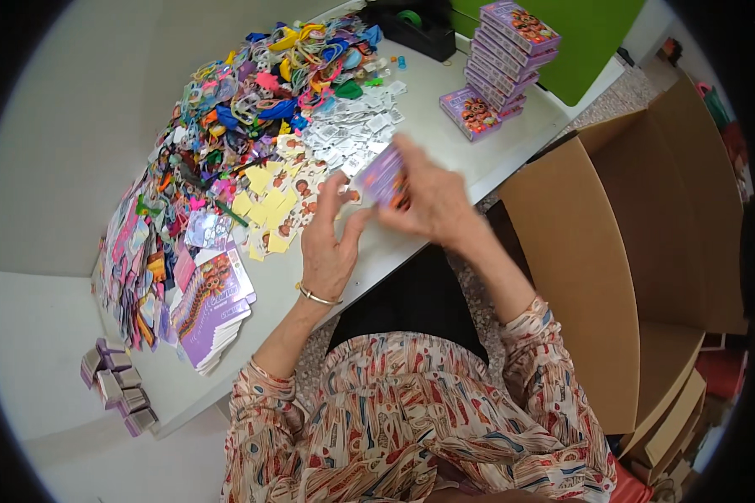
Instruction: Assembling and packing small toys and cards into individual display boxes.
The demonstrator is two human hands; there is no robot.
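Observation:
My right hand [440, 201] is closed around a small purple box [380, 178] with a colourful picture on it; both are slightly blurred by motion. Just left of the box, my left hand [329, 251] has its thumb and fingers apart, with nothing between them. Beyond the hands lie small white packets [356, 126] and loose yellow cards [268, 205], some with printed figures. At the left, flat purple printed cartons [222, 323] lie fanned in an overlapping pile. A stack of filled-out purple boxes [512, 54] stands at the far right, with another box [471, 115] lying before it.
A large heap of colourful trinkets and bands [252, 92] covers the table's back left. Behind it stands a black tape dispenser [411, 29]. A big open cardboard carton [570, 268] is to my right. Bundled purple-edged pieces [117, 381] sit beyond the table's left edge.

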